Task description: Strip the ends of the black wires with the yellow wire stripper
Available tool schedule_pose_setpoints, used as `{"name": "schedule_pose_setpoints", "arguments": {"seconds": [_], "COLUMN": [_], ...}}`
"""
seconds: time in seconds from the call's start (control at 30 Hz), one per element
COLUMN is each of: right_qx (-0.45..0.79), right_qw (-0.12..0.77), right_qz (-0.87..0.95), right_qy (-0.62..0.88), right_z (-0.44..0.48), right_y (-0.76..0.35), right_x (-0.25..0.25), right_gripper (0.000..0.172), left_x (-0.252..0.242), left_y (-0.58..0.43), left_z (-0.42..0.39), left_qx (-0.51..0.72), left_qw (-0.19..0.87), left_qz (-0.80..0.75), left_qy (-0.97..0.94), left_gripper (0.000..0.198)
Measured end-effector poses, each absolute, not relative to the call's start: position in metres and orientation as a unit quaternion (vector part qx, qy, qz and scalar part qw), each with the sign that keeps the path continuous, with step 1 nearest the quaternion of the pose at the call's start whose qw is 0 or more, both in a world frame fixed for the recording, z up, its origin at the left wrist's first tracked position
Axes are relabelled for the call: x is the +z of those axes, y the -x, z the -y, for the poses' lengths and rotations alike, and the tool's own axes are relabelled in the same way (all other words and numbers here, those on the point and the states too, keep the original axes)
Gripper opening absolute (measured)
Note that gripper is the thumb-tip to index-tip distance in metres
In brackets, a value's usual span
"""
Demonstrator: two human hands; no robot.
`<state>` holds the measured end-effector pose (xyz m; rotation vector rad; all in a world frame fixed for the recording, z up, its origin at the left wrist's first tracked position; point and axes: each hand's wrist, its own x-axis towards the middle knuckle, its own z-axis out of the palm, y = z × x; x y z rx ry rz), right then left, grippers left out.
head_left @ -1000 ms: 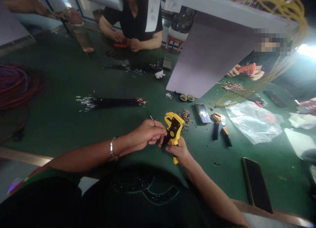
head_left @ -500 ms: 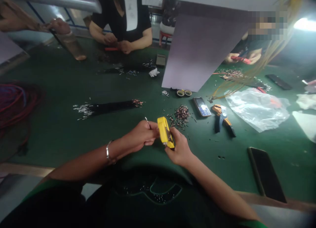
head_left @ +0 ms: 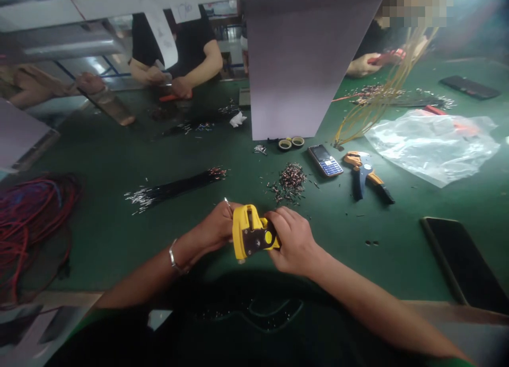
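Observation:
My right hand (head_left: 294,241) is closed round the handles of a yellow wire stripper (head_left: 243,232), its dark side plate turned up toward me. My left hand (head_left: 217,226) is closed beside the stripper's head. A wire's thin silvery tip (head_left: 226,201) sticks up out of its fist; the rest of the wire is hidden. Beyond the left hand lies a bundle of black wires (head_left: 178,188), with silvery ends to the left and copper ends to the right. Past the right hand is a heap of small dark and coppery offcuts (head_left: 292,177).
Right of the offcuts lie a keypad phone (head_left: 325,161), orange-and-blue pliers (head_left: 365,173), a clear plastic bag (head_left: 429,144) and a smartphone (head_left: 465,263). Tape rolls (head_left: 284,144) sit under a pale upright panel (head_left: 290,64). Red cables (head_left: 35,218) coil at left. Co-workers' hands (head_left: 181,87) work across the table.
The stripper has moved left and turned, so its side plate now shows, and its head meets my left hand. My view has shifted to the right.

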<state>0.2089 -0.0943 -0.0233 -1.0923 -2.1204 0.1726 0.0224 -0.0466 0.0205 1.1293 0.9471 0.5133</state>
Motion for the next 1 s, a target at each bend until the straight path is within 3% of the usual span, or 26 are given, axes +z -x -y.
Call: {"name": "schedule_pose_setpoints", "arguments": {"seconds": [0.47, 1.0], "right_qx": [0.07, 0.088], "right_qw": [0.355, 0.397], "right_qz": [0.833, 0.806], "right_qy": [0.418, 0.431], "right_z": [0.098, 0.099], "right_y": [-0.208, -0.203], "right_x": [-0.025, -0.043], "right_gripper": [0.019, 0.016], "left_x": [0.014, 0.019], "left_y": [-0.017, -0.018], "left_z": [0.045, 0.044], "left_qx": [0.214, 0.204], "left_qw": [0.708, 0.758], "left_qz": [-0.402, -0.379], "left_qy": [-0.54, -0.491], "left_gripper": [0.038, 0.027]}}
